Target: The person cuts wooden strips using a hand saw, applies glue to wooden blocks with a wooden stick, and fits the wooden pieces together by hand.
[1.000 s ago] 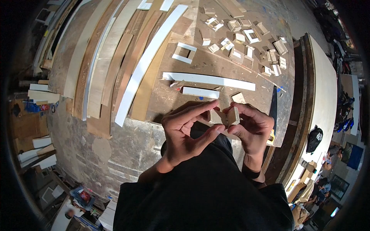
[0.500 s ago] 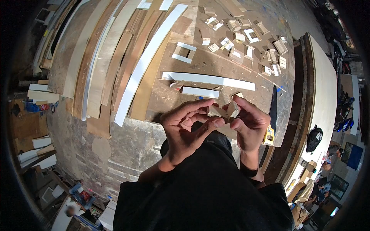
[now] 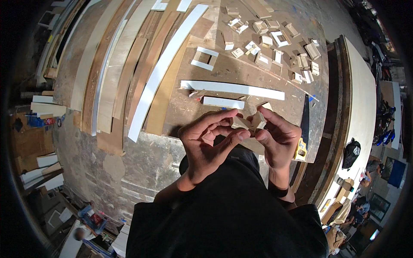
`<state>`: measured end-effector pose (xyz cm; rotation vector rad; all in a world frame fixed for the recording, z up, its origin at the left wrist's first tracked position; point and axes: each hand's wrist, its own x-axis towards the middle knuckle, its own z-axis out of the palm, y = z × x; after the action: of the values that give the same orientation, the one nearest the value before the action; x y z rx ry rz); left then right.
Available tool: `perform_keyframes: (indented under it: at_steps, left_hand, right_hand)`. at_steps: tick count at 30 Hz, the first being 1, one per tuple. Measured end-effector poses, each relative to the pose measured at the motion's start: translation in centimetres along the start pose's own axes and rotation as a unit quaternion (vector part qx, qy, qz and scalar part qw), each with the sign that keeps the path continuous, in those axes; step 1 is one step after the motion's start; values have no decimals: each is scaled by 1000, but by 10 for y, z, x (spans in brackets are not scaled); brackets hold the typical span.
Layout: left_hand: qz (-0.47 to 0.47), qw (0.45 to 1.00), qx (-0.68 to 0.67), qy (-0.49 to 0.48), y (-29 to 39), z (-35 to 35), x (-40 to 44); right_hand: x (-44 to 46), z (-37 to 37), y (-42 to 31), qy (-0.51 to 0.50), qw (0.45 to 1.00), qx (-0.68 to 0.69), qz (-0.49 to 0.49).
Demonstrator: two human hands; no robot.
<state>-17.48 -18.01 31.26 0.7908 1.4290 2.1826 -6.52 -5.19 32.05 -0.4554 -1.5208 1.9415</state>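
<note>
Just in front of my body, both hands hold small pieces of pale wood that meet at an angle. My left hand (image 3: 206, 142) pinches one small wood piece (image 3: 241, 123) between thumb and fingers. The thumb and fingers of my right hand (image 3: 279, 139) close on a small wood block (image 3: 258, 121) against it. Whether the two are joined, I cannot tell. Just beyond the hands lie a short white-faced strip (image 3: 223, 102) and a longer white strip (image 3: 234, 88). A handsaw with a yellow handle (image 3: 300, 149) is right of my right hand.
Long boards (image 3: 133, 81) cover the left of the worktable. A small rectangular frame (image 3: 204, 58) lies at mid-table, and several small wood assemblies (image 3: 266, 41) are scattered at the far right. Beyond the right edge stands a pale panel (image 3: 360, 94) with a black bag (image 3: 351, 155). Other people are in the background.
The wood block in my right hand has tilted slightly, and both hands have shifted very little. On the table everything stays in place.
</note>
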Motion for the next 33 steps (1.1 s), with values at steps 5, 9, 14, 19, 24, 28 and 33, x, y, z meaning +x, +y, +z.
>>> perform_keyframes:
  at_steps: [5,9,14,19,24,28,33]
  left_hand:
    - [3,1000,4,5,0,0,0]
    - [-6,1000,-1,7,3,2,-1]
    - [-13,1000,-6,15,3,3,-2]
    - [-24,999,-21,14,3,1,-2]
    - [-30,999,-20,26,3,4,-5]
    - [13,999,-31,39,-2,8,-5]
    - [26,998,-25,49,-5,10,-4]
  right_hand:
    - [0,0,1,-2,1000,6,3]
    - [0,0,0,4,1000,8,3]
    - [0,1,-1,7,1000,8,11]
    - [0,2,0,4,1000,-6,-13]
    - [-2,2,-1,4,1000,1,1]
    - [-1,3,2,5,1000,16,-3]
    - [0,7,6,14,999,32,-14]
